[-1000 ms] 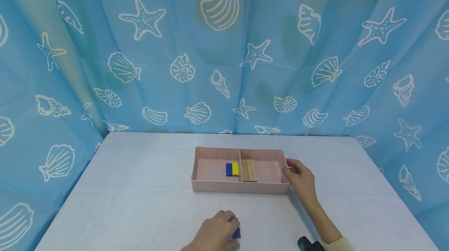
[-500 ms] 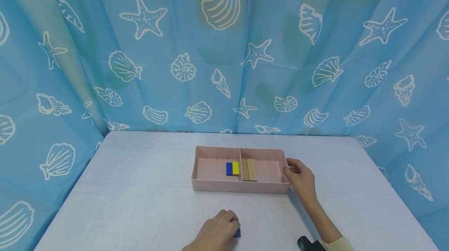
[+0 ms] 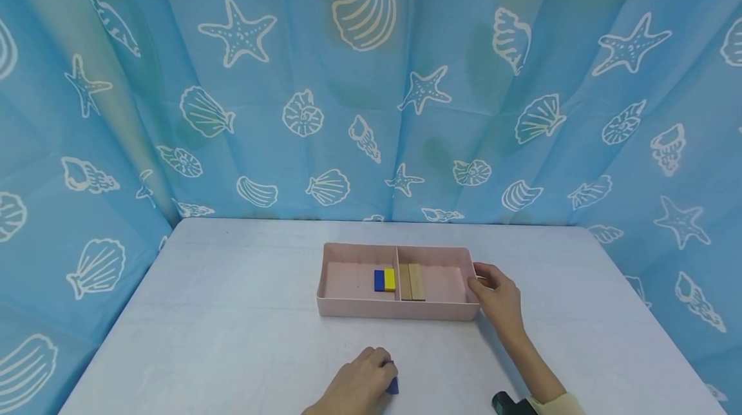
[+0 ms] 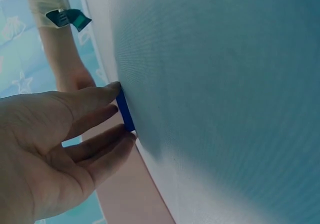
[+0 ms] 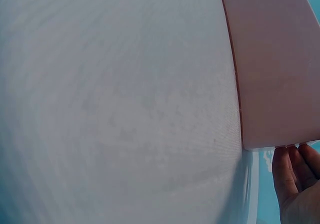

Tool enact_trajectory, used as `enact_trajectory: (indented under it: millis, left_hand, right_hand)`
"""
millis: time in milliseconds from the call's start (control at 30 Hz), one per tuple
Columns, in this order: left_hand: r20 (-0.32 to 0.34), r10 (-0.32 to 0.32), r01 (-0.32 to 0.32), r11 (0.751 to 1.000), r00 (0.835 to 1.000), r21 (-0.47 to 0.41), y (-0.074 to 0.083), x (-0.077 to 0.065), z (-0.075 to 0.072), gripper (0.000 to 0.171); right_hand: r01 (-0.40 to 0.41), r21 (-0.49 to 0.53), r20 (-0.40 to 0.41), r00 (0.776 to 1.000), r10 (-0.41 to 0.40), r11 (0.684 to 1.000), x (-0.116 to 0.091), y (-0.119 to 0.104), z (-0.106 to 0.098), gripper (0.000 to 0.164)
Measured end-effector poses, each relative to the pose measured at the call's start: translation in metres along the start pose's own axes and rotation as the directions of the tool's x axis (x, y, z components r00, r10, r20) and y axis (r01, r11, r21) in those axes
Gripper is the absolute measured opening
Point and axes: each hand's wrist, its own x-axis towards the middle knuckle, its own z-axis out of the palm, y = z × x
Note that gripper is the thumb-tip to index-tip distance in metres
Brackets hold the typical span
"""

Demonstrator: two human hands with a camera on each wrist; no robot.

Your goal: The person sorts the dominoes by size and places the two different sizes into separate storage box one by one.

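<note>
My left hand (image 3: 356, 384) pinches a small flat blue block (image 3: 393, 386) at the table's front, thumb at one end and fingers at the other. The left wrist view shows this block (image 4: 125, 111) on edge at the white tabletop, between the fingertips. A pink divided box (image 3: 359, 308) stands farther back. With my right hand (image 3: 498, 296) I hold its right end wall, thumb over the rim and fingers outside. In the right wrist view the fingers (image 5: 285, 176) touch that end of the box (image 5: 280, 73).
Inside the box's left compartment a blue block (image 3: 379, 280) and a yellow block (image 3: 390, 279) lie side by side against the divider. Two wooden blocks (image 3: 411, 282) lie in the right compartment, beside the divider. A blue shell-patterned curtain (image 3: 371, 80) hangs behind the white table (image 3: 232, 337).
Both hands stay in place, the left on the blue block and the right on the box. Only the head view shifts very slightly.
</note>
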Motion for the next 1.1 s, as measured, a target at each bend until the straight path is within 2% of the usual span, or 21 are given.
enact_trajectory:
  millis: [433, 667, 1100]
  left_hand:
    - [-0.005, 0.002, -0.003, 0.999, 1.0, -0.041, 0.0003, 0.0006, 0.0004, 0.023]
    - [-0.045, 0.028, -0.03, 0.999, 0.999, -0.033, 0.0009, -0.0007, -0.0004, 0.018]
    - [-0.064, 0.038, -0.041, 0.998, 0.997, -0.05, 0.0009, -0.0012, -0.0004, 0.019]
  right_hand:
    - [0.002, -0.018, -0.006, 1.0, -0.002, 1.0, -0.0005, 0.0027, -0.0014, 0.039]
    - [-0.013, -0.005, 0.002, 1.0, 0.013, 1.0, -0.0011, 0.0013, -0.001, 0.04]
    - [0.004, -0.002, -0.006, 1.0, -0.004, 1.0, 0.0017, 0.0023, -0.0003, 0.039]
